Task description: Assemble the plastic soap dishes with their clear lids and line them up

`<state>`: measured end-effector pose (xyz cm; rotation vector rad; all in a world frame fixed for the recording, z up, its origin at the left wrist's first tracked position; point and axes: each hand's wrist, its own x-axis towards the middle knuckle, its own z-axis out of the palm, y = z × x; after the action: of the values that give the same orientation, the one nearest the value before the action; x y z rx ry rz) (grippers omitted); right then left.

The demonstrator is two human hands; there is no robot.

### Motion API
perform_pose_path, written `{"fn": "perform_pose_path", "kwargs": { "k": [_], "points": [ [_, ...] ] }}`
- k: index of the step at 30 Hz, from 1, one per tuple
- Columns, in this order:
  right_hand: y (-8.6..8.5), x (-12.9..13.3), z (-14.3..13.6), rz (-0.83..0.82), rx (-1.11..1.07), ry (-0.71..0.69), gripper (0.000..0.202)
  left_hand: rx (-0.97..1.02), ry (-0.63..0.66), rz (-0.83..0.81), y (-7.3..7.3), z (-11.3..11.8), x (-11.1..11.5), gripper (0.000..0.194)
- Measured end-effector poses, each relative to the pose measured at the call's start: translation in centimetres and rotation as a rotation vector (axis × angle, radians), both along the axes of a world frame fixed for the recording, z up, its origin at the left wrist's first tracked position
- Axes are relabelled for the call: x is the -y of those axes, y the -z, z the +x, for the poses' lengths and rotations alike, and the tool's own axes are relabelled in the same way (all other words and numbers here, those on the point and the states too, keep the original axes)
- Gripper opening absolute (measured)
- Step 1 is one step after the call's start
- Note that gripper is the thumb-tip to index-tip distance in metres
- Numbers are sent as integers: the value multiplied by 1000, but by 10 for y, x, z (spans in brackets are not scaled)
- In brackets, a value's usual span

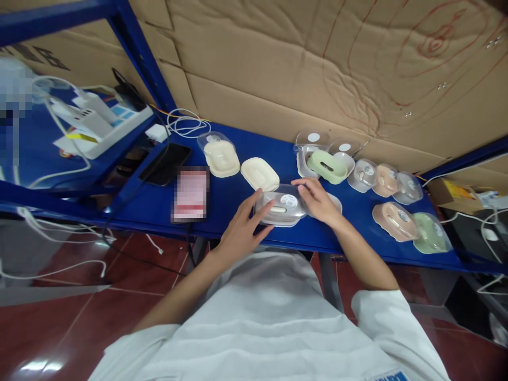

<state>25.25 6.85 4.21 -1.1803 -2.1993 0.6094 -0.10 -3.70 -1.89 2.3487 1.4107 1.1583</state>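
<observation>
A white oval container (280,216) with a clear domed lid and a round label lies near the front edge of the blue table. My left hand (246,225) rests on its left side, fingers spread over the lid. At the lid's right end is my right hand (315,200), its fingers apart and touching the edge. Beneath the right hand, partly covered, sits another pale tray (335,203). Just behind the container are an empty cream tray (260,173) and a cream piece (222,159) with a clear lid. A green oval piece (327,166) lies on open white containers.
Several lidded containers in grey, pink (395,221) and green (431,233) stand at the right. Left are a black phone (170,164), a blurred pink item (190,194) and cables (188,123). Cardboard (254,74) rises behind the blue table (226,211).
</observation>
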Motion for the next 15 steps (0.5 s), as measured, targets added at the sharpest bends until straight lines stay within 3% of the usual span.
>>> {"fn": "perform_pose_path", "kwargs": {
  "k": [3, 8, 15],
  "points": [
    [5, 19, -6, 96, 122, -33, 51, -13, 10, 1, 0, 0, 0, 63],
    [10, 43, -1, 191, 382, -275, 71, 43, -26, -7, 3, 0, -1, 55],
    [22, 47, 2, 306, 456, -319, 73, 96, 6, 18, 10, -2, -3, 48]
  ]
}}
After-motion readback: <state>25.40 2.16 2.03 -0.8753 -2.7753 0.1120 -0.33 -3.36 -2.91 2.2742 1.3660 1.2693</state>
